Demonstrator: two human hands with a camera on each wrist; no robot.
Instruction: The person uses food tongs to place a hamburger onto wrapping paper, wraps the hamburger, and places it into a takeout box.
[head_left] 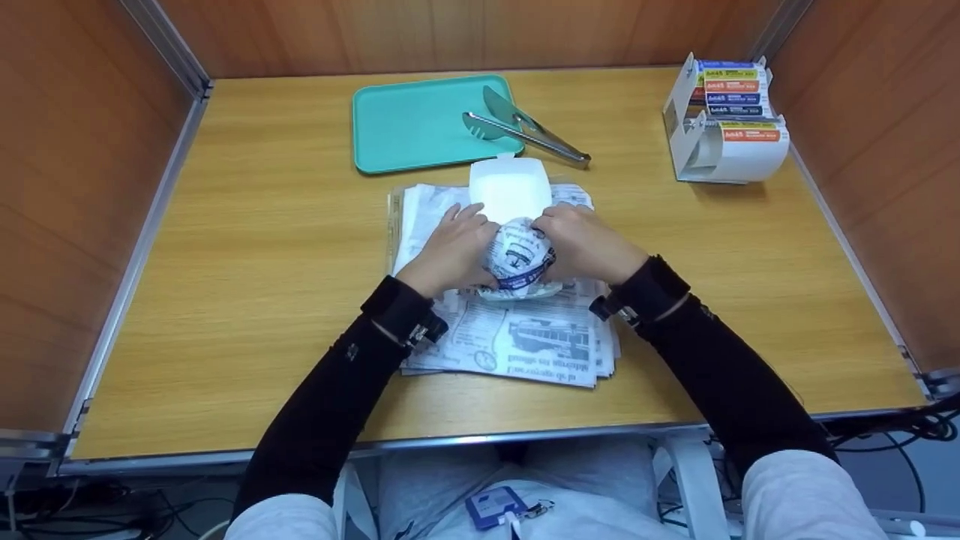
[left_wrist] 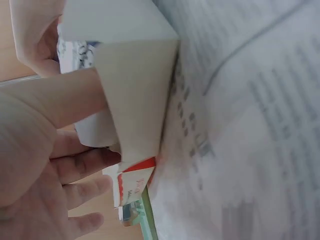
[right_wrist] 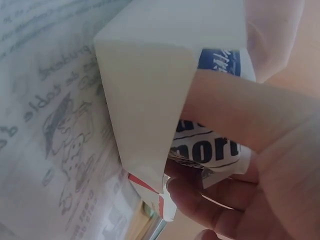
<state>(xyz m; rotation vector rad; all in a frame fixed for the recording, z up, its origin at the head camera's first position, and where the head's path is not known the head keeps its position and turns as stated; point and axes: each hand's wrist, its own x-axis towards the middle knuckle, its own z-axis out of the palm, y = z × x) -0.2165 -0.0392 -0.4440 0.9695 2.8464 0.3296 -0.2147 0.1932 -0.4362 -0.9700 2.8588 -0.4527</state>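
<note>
A round bundle (head_left: pixel 519 253) wrapped in printed paper with a blue band sits in the base of a white clamshell box (head_left: pixel 511 187), whose lid lies folded back. My left hand (head_left: pixel 459 251) grips the bundle's left side and my right hand (head_left: pixel 589 244) its right side. In the left wrist view, the left thumb reaches behind the box wall (left_wrist: pixel 137 100). The right wrist view shows the right thumb tucked between the box's wall (right_wrist: pixel 145 95) and the wrapping (right_wrist: pixel 212 150). What the paper encloses is hidden.
Under the box lies a stack of printed paper sheets (head_left: pixel 517 349). Behind it is a green tray (head_left: pixel 412 127), with metal tongs (head_left: pixel 536 139) leaning over its right edge. A rack of label rolls (head_left: pixel 727 124) stands at back right. Wooden panels enclose the table.
</note>
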